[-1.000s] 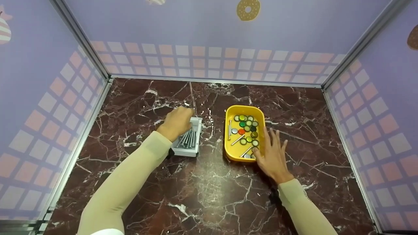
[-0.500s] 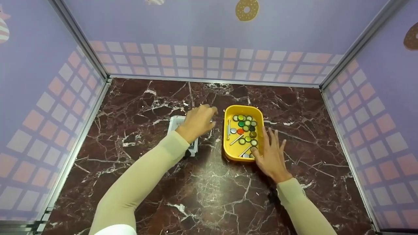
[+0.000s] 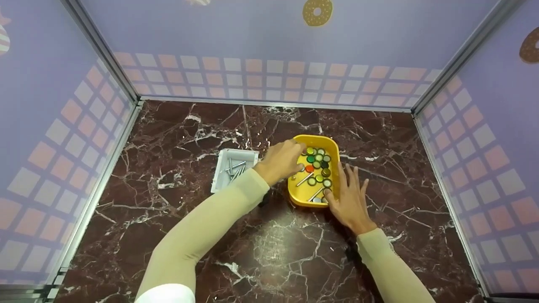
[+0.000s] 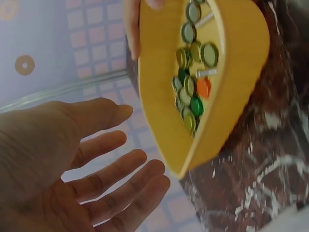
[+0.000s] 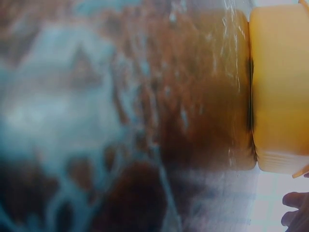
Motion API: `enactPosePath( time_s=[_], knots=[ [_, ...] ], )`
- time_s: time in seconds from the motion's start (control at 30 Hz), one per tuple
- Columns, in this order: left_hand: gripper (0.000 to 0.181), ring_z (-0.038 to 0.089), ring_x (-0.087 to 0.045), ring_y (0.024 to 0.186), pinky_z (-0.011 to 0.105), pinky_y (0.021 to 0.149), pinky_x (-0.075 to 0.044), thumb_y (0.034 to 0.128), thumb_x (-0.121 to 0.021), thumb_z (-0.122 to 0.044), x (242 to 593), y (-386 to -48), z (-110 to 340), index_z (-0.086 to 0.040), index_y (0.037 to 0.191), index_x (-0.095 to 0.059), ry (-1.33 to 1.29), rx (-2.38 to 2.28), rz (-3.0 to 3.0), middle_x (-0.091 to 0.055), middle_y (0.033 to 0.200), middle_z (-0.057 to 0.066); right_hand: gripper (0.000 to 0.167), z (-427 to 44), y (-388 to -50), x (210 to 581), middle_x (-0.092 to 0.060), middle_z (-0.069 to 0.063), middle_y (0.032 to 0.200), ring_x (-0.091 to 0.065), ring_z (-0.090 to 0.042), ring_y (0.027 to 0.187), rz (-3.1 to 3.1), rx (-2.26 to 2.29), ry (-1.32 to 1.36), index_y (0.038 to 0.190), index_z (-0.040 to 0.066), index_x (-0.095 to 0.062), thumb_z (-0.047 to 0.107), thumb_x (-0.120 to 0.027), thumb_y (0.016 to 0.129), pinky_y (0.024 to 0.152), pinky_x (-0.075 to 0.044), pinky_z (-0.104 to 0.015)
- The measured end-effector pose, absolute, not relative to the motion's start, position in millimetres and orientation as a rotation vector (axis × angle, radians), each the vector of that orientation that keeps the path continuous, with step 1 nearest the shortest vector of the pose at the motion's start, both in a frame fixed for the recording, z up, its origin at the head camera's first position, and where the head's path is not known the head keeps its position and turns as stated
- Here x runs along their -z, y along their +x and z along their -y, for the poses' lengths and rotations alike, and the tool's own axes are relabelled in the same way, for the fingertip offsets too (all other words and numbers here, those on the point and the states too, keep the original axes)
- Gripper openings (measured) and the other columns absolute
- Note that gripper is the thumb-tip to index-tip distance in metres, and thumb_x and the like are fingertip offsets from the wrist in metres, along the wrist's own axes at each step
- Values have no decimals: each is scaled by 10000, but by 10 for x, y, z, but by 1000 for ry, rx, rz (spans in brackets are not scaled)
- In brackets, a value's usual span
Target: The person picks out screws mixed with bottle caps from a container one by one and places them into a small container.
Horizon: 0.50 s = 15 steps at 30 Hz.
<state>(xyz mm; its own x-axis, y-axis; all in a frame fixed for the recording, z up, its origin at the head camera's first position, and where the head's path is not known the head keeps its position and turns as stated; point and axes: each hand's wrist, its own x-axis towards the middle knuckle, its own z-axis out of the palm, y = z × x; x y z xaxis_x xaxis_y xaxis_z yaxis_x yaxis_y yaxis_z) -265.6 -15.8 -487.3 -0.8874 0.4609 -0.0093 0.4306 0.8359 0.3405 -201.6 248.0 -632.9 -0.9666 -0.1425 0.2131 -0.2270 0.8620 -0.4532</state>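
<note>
Fingers apart, the left hand is moved from tray to tub, its bolts now reachable; the right hand is splayed.

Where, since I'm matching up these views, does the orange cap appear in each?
Head: orange cap, inside the yellow box, just right of centre.
Left wrist: orange cap, right of centre, above the middle.
Right wrist: not in the picture.
Shared landmark: the yellow box, seen in all three.
</note>
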Motion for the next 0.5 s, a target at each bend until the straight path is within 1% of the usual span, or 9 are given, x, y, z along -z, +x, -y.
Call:
enactPosePath(
  time_s=[0.2,0.4,0.5],
  knots=[
    [402,321,-822,1196,491,986,-724,1049,-864,-223,4969,-2669,-108,-114,1430,-792,746,-497,-2862,-803,1407,121,929,-2481,-2024,6336,-303,-308,1887,-179,-595,1786,2846,-738,286,1866,120,-232,424,-645,1091,1367,-75,-932],
    [452,289,-805,1253,445,1035,-709,1045,-883,-217,5073,-2652,-344,-94,1468,-783,758,-454,-2785,-812,1428,116,928,-2481,-2028,6339,-307,-314,1883,-181,-608,1781,2843,-748,290,1864,121,-237,415,-650,1087,1362,-71,-938],
    [452,287,-799,1265,425,1065,-696,1026,-908,-216,5129,-2638,-460,-80,1441,-792,788,-404,-2760,-822,1395,107,933,-2494,-2028,6343,-301,-314,1885,-186,-617,1776,2843,-752,294,1866,126,-230,417,-652,1087,1360,-63,-942]
  ],
)
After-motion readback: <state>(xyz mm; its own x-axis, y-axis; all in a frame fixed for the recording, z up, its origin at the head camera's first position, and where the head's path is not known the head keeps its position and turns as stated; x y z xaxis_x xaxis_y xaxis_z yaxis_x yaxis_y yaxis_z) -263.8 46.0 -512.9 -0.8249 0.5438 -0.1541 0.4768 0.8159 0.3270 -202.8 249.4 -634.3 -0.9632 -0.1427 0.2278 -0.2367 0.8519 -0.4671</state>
